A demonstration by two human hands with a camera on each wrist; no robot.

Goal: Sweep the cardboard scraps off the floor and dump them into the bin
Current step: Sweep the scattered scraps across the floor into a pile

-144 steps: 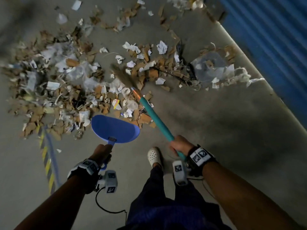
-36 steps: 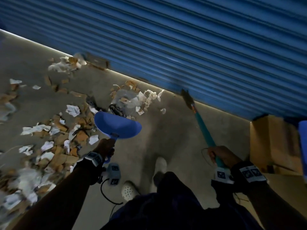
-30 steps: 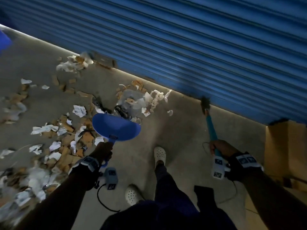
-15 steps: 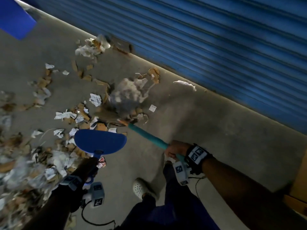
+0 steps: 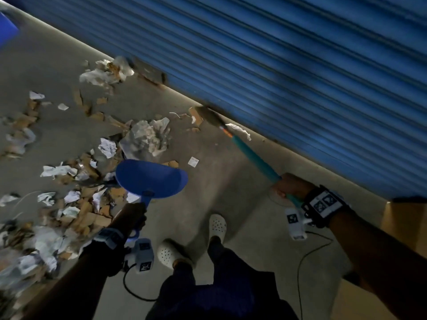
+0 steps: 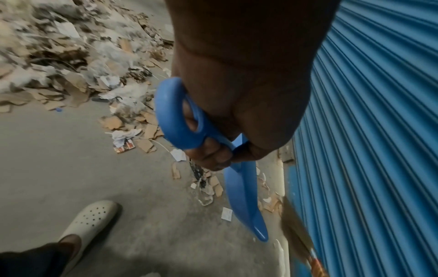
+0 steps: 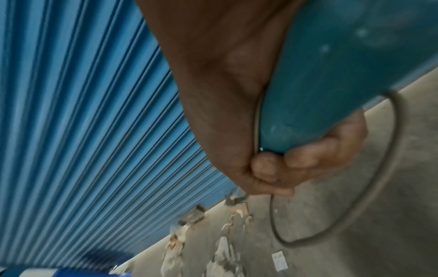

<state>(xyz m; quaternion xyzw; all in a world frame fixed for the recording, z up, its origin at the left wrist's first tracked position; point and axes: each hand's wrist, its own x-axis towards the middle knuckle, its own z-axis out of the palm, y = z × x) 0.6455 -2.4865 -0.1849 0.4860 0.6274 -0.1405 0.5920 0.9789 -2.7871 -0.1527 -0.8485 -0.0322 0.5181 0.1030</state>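
Gripped in the left hand [image 5: 136,212], by its looped handle: blue dustpan [image 5: 151,179], kept off the floor, probably ready for loading. Wrapped round the teal broom [image 5: 253,155] handle: right hand [image 5: 290,187], arm reaching out. Ahead of that hand, bristles lay against the foot of the blue shutter [image 5: 300,77], likely to rake out strays lodged there. Beyond and beside the left hand: cardboard scraps [image 5: 87,218] strewn over the floor [image 5: 231,181], mixed with crumpled paper. No bin identified.

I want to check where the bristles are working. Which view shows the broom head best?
The head view: the broom head sits against the blue shutter's base among scraps. The left wrist view catches it blurred at the lower right; the right wrist view shows only the handle.
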